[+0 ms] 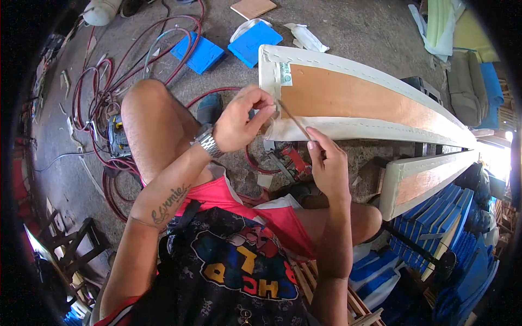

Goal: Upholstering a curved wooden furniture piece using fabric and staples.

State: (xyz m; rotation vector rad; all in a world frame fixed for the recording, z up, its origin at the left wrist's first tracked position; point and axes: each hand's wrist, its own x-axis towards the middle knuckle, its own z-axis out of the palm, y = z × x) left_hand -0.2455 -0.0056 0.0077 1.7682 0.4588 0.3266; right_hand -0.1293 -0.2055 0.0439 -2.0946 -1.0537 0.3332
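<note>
A long upholstered panel with a bare brown board and a white, stapled cover folded over its edges stretches away to the right. My right hand is closed around a thin dark stick-like tool, slanted up and left over the panel's near end. At the tool's far tip, my left hand has its thumb and finger pinched together by the panel's corner; whatever they hold is too small to make out. A white and green label sits on the panel close to that end.
Red hoses lie coiled on the concrete floor at left. Two blue blocks rest beyond the panel's end. A red and silver tool lies below it. To the right are a second white-edged panel and stacked blue pieces.
</note>
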